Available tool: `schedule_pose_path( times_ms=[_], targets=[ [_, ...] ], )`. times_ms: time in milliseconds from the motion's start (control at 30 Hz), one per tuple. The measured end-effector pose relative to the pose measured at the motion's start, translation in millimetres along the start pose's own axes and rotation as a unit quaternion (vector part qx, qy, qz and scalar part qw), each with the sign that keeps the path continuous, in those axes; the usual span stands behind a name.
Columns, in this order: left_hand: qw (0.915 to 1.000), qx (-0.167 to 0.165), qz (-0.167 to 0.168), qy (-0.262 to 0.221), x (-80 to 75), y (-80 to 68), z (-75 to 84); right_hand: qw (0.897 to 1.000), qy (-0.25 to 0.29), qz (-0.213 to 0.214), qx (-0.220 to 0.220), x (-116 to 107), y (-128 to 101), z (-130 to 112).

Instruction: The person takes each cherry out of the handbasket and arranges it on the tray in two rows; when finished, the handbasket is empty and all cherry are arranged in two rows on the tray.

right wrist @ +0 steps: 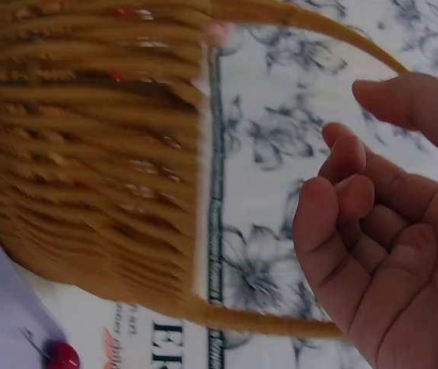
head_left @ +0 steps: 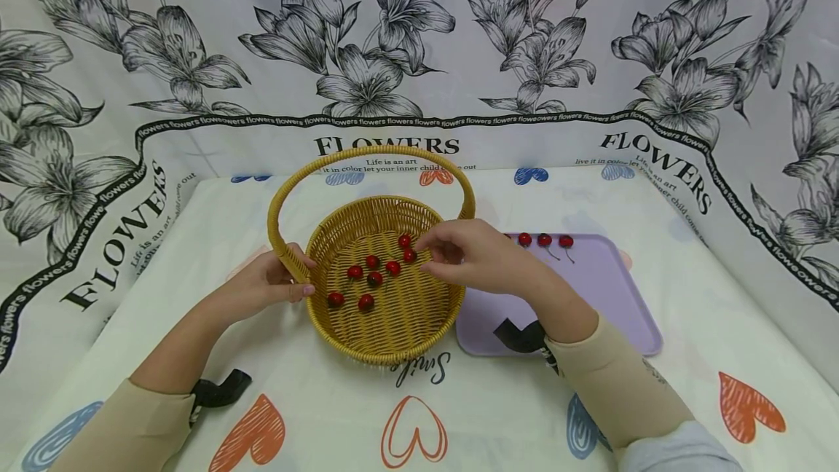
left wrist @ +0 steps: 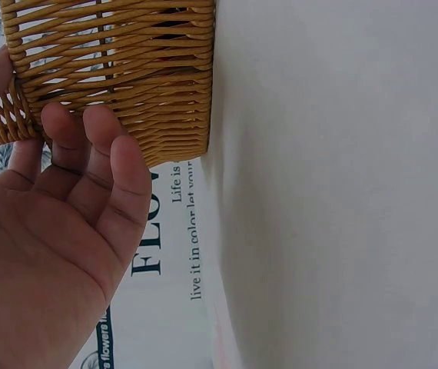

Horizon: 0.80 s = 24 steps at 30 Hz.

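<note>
A yellow wicker basket [head_left: 406,330] with a tall arched handle [head_left: 367,155] stands on the tablecloth. Several red cherries [head_left: 374,279] lie scattered on its floor, mostly toward the left and back. At the basket's left rim, by the foot of the handle, my left hand [head_left: 272,281] grips the edge; the left wrist view shows its curled fingers against the woven side [left wrist: 127,69]. Over the right part of the basket hovers my right hand [head_left: 475,253], fingers loosely bent. In the right wrist view nothing sits between its thumb and fingers, which are apart.
Right of the basket lies a lilac tray [head_left: 609,304], partly behind my right forearm. Several stemmed cherries [head_left: 544,240] line its far edge. White cloth [head_left: 354,421] printed with hearts covers the table, and a flower-printed curtain [head_left: 459,79] hangs behind.
</note>
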<state>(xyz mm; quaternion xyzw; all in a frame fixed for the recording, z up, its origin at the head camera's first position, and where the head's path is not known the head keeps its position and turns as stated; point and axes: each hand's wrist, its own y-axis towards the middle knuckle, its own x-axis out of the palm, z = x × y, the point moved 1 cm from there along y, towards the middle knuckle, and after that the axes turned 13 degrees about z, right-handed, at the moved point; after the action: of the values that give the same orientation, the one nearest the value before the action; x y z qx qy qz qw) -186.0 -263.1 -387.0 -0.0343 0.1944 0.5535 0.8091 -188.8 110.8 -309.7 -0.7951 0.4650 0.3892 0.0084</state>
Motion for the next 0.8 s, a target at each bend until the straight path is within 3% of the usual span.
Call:
schedule_pose_path(
  times_ms=[267,467,800],
  targets=[
    [0.9999,-0.010,0.007,0.011,1.2,-1.0,2.8,0.995,-0.080,-0.025,0.044,48,12,18],
    [0.9999,-0.010,0.003,0.006,-0.3,-1.1,3.5,0.987,-0.148,-0.042,0.055,69,24,24],
    [1.0000,-0.006,0.000,-0.001,0.3,-0.8,1.2,0.952,-0.280,-0.090,0.079,94,55,31]
  ],
)
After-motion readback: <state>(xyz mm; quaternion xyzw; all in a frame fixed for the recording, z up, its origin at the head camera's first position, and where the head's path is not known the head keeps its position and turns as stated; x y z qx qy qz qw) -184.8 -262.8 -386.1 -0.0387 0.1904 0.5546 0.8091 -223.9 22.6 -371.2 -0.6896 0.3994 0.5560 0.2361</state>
